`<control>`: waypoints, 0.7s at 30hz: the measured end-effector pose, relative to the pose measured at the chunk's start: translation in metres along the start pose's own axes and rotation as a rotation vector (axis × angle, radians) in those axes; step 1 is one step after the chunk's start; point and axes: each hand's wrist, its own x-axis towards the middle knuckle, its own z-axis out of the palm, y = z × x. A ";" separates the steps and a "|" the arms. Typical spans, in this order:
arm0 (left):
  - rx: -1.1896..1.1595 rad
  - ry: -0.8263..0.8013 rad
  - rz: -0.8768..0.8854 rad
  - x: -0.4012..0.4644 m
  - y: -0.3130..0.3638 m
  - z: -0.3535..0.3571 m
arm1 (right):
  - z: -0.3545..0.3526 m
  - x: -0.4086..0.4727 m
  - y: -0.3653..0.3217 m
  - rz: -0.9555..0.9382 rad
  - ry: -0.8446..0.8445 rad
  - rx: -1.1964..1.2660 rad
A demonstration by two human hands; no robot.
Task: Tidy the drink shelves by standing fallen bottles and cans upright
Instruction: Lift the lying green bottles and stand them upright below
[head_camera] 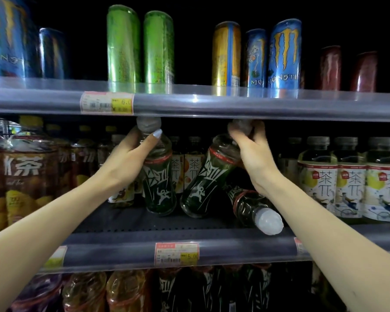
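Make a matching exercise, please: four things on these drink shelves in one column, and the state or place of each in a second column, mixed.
Column 1
1. Green bottle in the left hand
2. Green bottle in the right hand
3. Dark bottle with white cap
4. Two green cans

Column 2
A. Lying on its side, cap toward the shelf's front edge
B. Standing on the upper shelf
C. Leaning, held near the cap
D. Nearly upright, held at the neck

Pairs: 1-D, 2-C, 3-A, 4-B

A shop — stocked drink shelves (234, 104) with price tags (177, 254) on their edges.
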 end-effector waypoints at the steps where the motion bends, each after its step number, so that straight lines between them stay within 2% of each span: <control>1: -0.037 -0.037 -0.013 0.001 0.002 0.002 | 0.001 -0.001 0.003 0.020 -0.024 -0.008; 4: -0.084 -0.183 -0.012 0.003 0.003 0.003 | 0.003 -0.009 0.013 -0.044 0.010 -0.124; 7: 0.044 -0.246 0.041 -0.001 0.001 0.001 | -0.003 -0.020 0.018 -0.096 0.060 -0.096; 10: 0.161 -0.280 0.105 -0.006 0.002 -0.003 | -0.012 -0.034 0.018 -0.090 -0.007 -0.089; 17: 0.449 -0.315 0.518 -0.050 -0.012 0.007 | -0.018 -0.069 0.014 -0.242 -0.093 -0.112; 21: 0.396 -0.214 0.500 -0.057 0.002 0.002 | -0.012 -0.079 0.010 -0.333 -0.031 -0.104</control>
